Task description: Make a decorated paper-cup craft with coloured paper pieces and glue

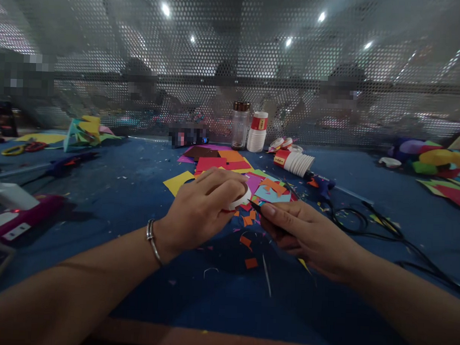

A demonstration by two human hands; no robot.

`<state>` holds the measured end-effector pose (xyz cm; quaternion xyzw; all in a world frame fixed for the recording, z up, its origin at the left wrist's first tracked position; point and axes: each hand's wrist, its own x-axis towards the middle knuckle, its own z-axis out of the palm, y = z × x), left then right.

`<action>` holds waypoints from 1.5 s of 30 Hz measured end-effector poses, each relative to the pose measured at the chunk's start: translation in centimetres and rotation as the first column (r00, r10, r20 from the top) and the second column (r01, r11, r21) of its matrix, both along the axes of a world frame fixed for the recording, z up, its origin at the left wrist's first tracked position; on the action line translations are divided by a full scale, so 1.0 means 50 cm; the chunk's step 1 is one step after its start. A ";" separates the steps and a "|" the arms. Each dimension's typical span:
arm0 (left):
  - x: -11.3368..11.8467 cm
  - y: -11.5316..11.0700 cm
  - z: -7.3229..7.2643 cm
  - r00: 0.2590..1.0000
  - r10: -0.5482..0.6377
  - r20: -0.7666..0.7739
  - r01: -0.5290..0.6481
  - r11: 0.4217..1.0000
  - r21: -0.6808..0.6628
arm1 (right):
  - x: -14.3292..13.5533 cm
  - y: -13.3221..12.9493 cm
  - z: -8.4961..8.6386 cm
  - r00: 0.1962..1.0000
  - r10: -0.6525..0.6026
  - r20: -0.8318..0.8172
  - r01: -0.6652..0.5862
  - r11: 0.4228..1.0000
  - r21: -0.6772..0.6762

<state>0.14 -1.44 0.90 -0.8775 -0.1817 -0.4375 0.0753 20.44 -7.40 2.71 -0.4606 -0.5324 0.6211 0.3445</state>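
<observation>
My left hand (214, 199), with a metal bangle at the wrist, has its fingers wrapped round a white paper cup piece (241, 199). Its curved rim shows at the fingertips; the rest is hidden by the hand. My right hand (294, 227) grips a dark pointed tool (254, 205), whose tip is close to the cup piece; I cannot tell whether they touch. Most of the tool is covered by the fingers. Below both hands, orange paper scraps (246, 241) lie on the blue table (165, 296). Coloured paper sheets (223, 163) are spread just behind them.
Stacked paper cups (256, 138) stand beside a glass bottle (239, 125) at the back. More cups (298, 163) lie on their side. Glue guns are at the left (70, 163) and right (322, 185), with black cable (364, 230) trailing. A power strip (28, 218) sits left; scissors (25, 147) lie beyond.
</observation>
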 end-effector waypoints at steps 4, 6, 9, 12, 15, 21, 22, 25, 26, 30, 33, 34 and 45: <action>-0.003 0.002 0.004 0.998 0.055 0.013 -0.054 0.995 -0.087 | 0.005 -0.001 -0.002 0.999 0.024 0.028 -0.023 0.999 -0.031; -0.001 0.003 0.006 0.992 0.123 0.024 -0.114 0.966 -0.234 | 0.008 -0.001 -0.002 0.997 0.045 0.060 -0.044 0.999 -0.021; 0.005 0.004 0.012 0.993 0.112 -0.040 -0.116 0.840 -0.530 | 0.011 0.000 -0.004 0.989 0.022 0.148 -0.046 0.986 0.162; 0.013 0.001 0.013 0.995 -0.015 -0.100 -0.066 0.657 -0.751 | 0.013 0.004 -0.006 0.945 -0.111 0.306 -0.028 0.909 0.415; 0.021 -0.005 0.009 0.990 -0.120 -0.068 0.003 0.512 -0.859 | 0.015 0.008 -0.008 0.893 -0.208 0.400 -0.033 0.855 0.517; 0.020 -0.007 0.005 0.974 -0.225 -0.005 0.086 0.394 -0.915 | 0.016 0.013 -0.008 0.924 -0.140 0.356 -0.037 0.893 0.448; 0.018 -0.005 0.007 0.970 -0.242 -0.005 0.090 0.380 -0.921 | 0.016 0.013 -0.007 0.936 -0.126 0.327 -0.027 0.905 0.424; 0.012 0.001 0.014 0.951 -0.309 -0.004 0.106 0.336 -0.936 | 0.014 0.012 -0.004 0.970 -0.083 0.228 0.002 0.943 0.334; 0.011 0.002 0.016 0.944 -0.330 0.006 0.116 0.315 -0.942 | 0.013 0.012 -0.003 0.976 -0.070 0.204 0.005 0.952 0.307; 0.012 0.002 0.018 0.926 -0.363 0.100 0.182 0.199 -0.963 | 0.012 0.012 -0.004 0.981 -0.061 0.182 0.006 0.957 0.291; 0.017 0.000 0.015 0.938 -0.301 0.173 0.227 0.154 -0.962 | 0.016 0.014 -0.007 0.966 -0.112 0.233 0.017 0.927 0.374; 0.018 -0.001 0.013 0.943 -0.266 0.198 0.244 0.151 -0.958 | 0.018 0.015 -0.009 0.955 -0.137 0.261 0.017 0.910 0.414; 0.022 0.007 0.012 0.922 -0.147 0.359 0.384 0.221 -0.896 | 0.031 0.014 -0.022 0.809 -0.279 0.517 -0.114 0.788 0.605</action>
